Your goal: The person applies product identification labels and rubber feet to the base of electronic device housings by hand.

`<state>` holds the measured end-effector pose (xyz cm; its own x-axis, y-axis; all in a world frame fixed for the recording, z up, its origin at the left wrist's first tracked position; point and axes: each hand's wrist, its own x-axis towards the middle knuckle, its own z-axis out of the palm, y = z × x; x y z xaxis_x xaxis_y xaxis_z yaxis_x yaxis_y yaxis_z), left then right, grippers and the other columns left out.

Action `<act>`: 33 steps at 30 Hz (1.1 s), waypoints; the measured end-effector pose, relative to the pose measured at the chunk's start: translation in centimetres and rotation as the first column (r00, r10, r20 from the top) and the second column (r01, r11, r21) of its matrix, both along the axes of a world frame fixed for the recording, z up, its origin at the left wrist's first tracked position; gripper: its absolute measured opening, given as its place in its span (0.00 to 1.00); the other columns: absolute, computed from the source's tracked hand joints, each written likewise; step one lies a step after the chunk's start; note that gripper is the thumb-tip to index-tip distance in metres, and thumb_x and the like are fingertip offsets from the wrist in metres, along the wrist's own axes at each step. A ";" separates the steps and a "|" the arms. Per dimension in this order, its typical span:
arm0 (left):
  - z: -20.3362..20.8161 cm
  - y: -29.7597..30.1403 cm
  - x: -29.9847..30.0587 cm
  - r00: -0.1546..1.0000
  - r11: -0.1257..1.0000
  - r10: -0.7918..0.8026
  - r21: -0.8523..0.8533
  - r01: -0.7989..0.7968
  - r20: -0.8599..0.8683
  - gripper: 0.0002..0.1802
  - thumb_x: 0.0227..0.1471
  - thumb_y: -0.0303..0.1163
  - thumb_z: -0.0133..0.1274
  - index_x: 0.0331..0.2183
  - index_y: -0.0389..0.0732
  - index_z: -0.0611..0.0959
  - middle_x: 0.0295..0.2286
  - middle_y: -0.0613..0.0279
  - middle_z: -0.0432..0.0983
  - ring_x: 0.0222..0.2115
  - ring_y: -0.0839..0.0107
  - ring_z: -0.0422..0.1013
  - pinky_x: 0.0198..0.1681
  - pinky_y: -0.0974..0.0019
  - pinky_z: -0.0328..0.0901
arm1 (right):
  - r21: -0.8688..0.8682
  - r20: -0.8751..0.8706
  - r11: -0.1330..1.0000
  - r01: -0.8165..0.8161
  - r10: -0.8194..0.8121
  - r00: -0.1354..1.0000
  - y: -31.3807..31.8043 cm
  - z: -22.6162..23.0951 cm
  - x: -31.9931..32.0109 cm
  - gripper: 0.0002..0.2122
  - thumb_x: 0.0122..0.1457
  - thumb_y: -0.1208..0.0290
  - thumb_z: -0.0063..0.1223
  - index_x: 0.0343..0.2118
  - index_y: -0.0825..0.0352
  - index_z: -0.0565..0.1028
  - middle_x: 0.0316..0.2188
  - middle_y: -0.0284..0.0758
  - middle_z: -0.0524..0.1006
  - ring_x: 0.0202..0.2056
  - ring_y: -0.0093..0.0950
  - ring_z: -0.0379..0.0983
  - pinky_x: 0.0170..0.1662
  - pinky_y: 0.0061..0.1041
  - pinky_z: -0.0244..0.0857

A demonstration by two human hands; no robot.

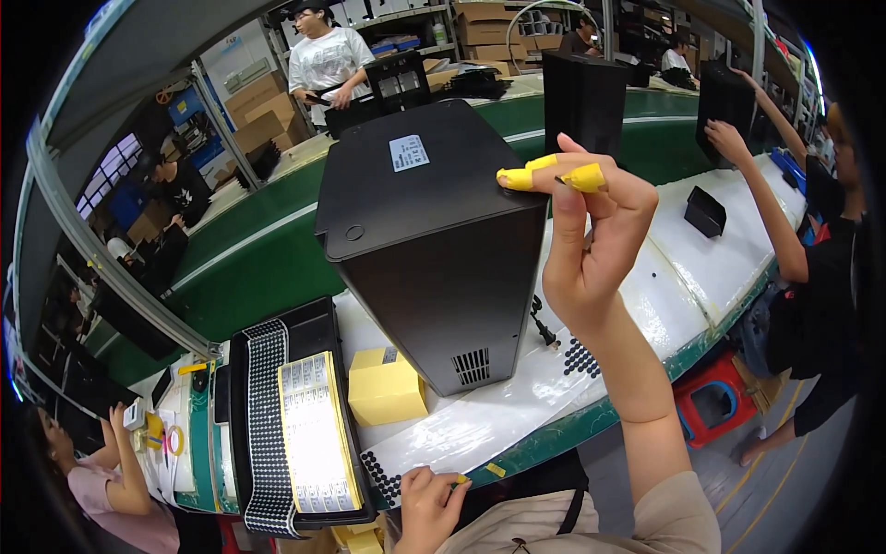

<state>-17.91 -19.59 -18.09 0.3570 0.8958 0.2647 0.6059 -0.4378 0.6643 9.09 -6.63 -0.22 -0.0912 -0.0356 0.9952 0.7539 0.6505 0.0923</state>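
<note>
A tall black appliance housing (434, 268) stands in front of me, with a silver label (409, 153) on its top and a slotted vent low on its near side. My right hand (600, 212) is raised at the housing's top right corner, yellow tape around its fingers. Its thumb and a finger pinch a small black piece (560, 181). Low at the table edge, my left hand (430, 506) is curled, thumb close to a yellow-taped fingertip; what it holds, if anything, is too small to tell. Beside it lie several small black round pads (380, 477).
Left of the housing, a black tray (242, 415) carries a strip of black dots (268, 406) and label sheets (318, 434). Near it sits a yellow pad stack (383, 392). A black cord (544, 328) lies right. Co-workers (812, 240) flank the table; a green conveyor (249, 268) runs behind.
</note>
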 end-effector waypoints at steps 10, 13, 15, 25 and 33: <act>15.2 3.6 -2.9 0.971 0.885 -0.146 0.463 0.043 0.190 0.13 0.34 0.13 0.59 0.25 0.38 0.77 0.11 0.72 0.60 0.16 0.76 0.59 0.54 0.52 0.58 | 0.038 -0.389 0.979 -0.202 0.201 0.899 1.0 -0.3 -2.0 0.06 0.67 0.75 0.35 0.43 0.69 0.57 0.30 0.39 0.75 0.35 0.24 0.74 0.54 0.36 0.65; 19.4 6.7 -1.1 0.972 0.745 -0.101 0.664 -0.067 0.212 0.12 0.36 0.17 0.65 0.26 0.39 0.79 0.09 0.72 0.54 0.12 0.78 0.55 0.51 0.57 0.61 | 0.026 -0.403 0.976 -0.215 0.207 0.891 1.1 -0.5 -2.6 0.06 0.67 0.74 0.35 0.43 0.69 0.57 0.30 0.39 0.75 0.36 0.25 0.74 0.53 0.37 0.66; 21.1 9.5 0.4 0.972 0.729 -0.094 0.680 -0.080 0.215 0.11 0.38 0.17 0.63 0.28 0.37 0.79 0.09 0.72 0.54 0.13 0.78 0.53 0.51 0.59 0.62 | 0.081 -0.363 0.969 -0.232 0.245 0.899 1.4 -0.6 -2.0 0.06 0.67 0.74 0.35 0.42 0.69 0.57 0.30 0.40 0.75 0.35 0.25 0.74 0.52 0.37 0.67; 25.6 14.2 2.9 0.936 0.911 -0.251 0.388 0.142 0.248 0.05 0.50 0.20 0.58 0.32 0.30 0.78 0.13 0.78 0.54 0.17 0.89 0.49 0.20 0.79 0.47 | 0.035 -0.449 0.941 -0.337 0.315 0.836 0.7 -0.7 -2.5 0.06 0.67 0.73 0.36 0.43 0.68 0.57 0.31 0.41 0.75 0.35 0.25 0.73 0.46 0.23 0.66; 26.4 14.6 3.1 0.977 0.949 -0.174 0.286 0.133 0.124 0.05 0.51 0.22 0.57 0.31 0.30 0.80 0.13 0.78 0.55 0.16 0.88 0.48 0.21 0.77 0.45 | 0.050 -0.446 0.936 -0.348 0.332 0.831 0.9 -0.7 -2.5 0.06 0.67 0.73 0.37 0.43 0.68 0.57 0.31 0.41 0.74 0.35 0.25 0.73 0.45 0.22 0.66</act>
<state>-14.85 -4.96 8.34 0.4236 0.7185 0.5517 0.4226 -0.6954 0.5812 6.61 -5.76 -0.95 0.3691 0.0497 0.9281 0.4404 0.8700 -0.2217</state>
